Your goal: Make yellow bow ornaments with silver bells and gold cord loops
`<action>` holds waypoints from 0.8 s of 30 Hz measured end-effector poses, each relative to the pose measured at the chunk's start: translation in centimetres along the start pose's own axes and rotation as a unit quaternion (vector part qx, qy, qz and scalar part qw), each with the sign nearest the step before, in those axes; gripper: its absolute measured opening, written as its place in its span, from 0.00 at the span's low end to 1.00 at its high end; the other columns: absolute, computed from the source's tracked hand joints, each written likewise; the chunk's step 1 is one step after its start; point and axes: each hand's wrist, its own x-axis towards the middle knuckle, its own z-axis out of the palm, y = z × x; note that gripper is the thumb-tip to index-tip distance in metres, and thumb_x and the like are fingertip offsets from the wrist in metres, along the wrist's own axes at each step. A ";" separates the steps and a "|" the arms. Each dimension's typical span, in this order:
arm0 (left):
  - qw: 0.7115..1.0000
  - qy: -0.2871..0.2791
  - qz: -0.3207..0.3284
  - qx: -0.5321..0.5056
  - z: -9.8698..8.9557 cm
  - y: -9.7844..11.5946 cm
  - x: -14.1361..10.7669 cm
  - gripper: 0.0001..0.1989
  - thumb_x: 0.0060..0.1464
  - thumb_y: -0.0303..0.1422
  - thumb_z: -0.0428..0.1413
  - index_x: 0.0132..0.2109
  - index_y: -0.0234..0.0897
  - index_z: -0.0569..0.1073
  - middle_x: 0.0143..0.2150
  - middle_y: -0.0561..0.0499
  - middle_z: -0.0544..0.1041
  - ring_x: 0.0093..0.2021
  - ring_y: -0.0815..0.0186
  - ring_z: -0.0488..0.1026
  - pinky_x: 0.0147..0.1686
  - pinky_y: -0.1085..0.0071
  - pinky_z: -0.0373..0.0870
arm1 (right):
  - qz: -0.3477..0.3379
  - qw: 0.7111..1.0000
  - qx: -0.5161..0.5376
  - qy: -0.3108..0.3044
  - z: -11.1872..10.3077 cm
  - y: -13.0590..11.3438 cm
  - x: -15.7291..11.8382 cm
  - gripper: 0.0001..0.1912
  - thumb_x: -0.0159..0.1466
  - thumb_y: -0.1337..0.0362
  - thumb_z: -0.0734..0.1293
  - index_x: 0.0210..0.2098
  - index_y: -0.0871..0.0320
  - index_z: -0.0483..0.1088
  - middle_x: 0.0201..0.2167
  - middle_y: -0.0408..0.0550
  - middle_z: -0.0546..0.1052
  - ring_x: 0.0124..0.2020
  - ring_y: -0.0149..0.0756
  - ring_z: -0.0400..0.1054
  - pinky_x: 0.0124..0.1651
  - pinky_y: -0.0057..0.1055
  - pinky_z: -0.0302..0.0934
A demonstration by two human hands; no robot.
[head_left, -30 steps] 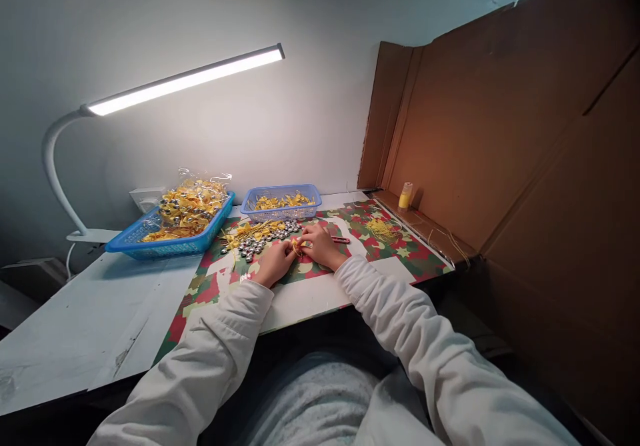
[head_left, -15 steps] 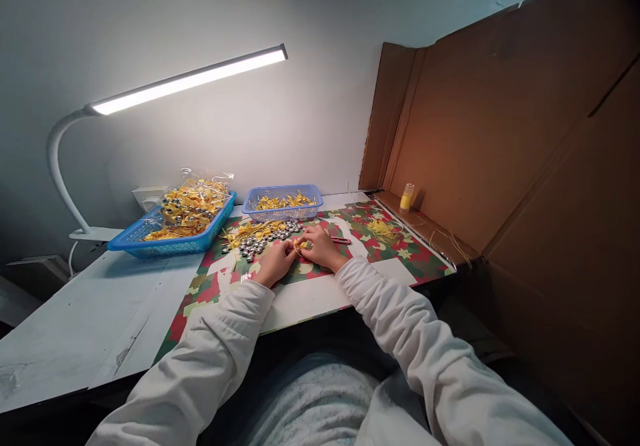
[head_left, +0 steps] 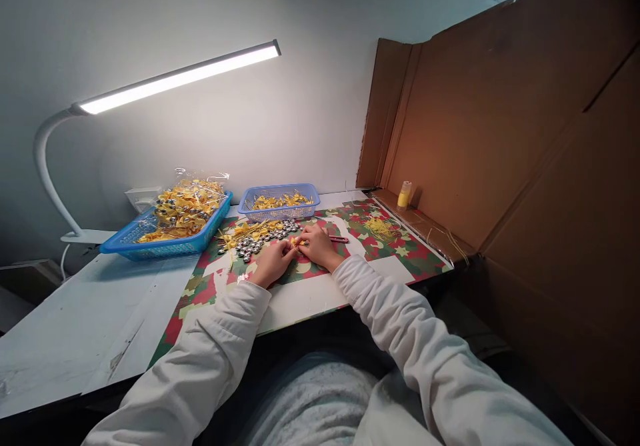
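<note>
My left hand (head_left: 271, 263) and my right hand (head_left: 320, 247) meet over the patterned sheet, both closed with fingertips pinched together. Between them shows a small yellow ribbon piece (head_left: 295, 242); its finer detail is hidden by the fingers. Just beyond my left hand lies a cluster of small silver bells (head_left: 247, 249). Yellow ribbon bows with cords (head_left: 250, 232) lie behind the bells. A slim pinkish-red tool (head_left: 340, 239) sticks out beside my right hand, lying on the sheet, its other end covered by the hand.
At the left a blue basket (head_left: 165, 249) is heaped with yellow bows and bells in clear plastic. A paler blue basket (head_left: 250, 214) holds more yellow pieces. Yellow cords (head_left: 381, 228) lie right, near a small bottle (head_left: 404, 195) and cardboard wall (head_left: 490, 113). A lamp (head_left: 180, 78) shines overhead.
The whole view has shifted slightly left. Both hands stay together at the yellow ribbon piece, with only small finger movement.
</note>
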 end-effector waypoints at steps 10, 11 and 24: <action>0.999 -0.027 0.019 -0.036 -0.3 0.8 -0.3 0.16 0.62 0.42 0.53 0.32 0.35 0.71 0.27 0.54 0.71 0.29 0.68 0.68 0.34 0.69 0.65 | 0.029 0.999 0.013 0.022 0.5 0.6 0.3 0.06 0.61 0.70 0.69 0.31 0.55 0.79 0.38 0.48 0.75 0.46 0.42 0.63 0.50 0.41 0.53; 0.998 -0.032 0.023 -0.040 -0.3 0.9 -0.4 0.15 0.62 0.42 0.53 0.32 0.35 0.71 0.27 0.54 0.71 0.29 0.68 0.68 0.34 0.69 0.65 | 0.032 0.999 0.016 0.026 0.6 0.7 0.3 0.07 0.61 0.70 0.69 0.31 0.55 0.79 0.37 0.48 0.75 0.45 0.42 0.63 0.50 0.41 0.53; 0.996 0.026 0.016 -0.083 -0.6 0.4 -0.2 0.15 0.62 0.42 0.53 0.34 0.34 0.71 0.31 0.53 0.72 0.32 0.68 0.69 0.36 0.67 0.68 | 0.028 0.994 0.083 0.064 0.5 1.2 0.1 0.05 0.58 0.70 0.71 0.30 0.55 0.80 0.35 0.47 0.75 0.42 0.39 0.65 0.48 0.37 0.57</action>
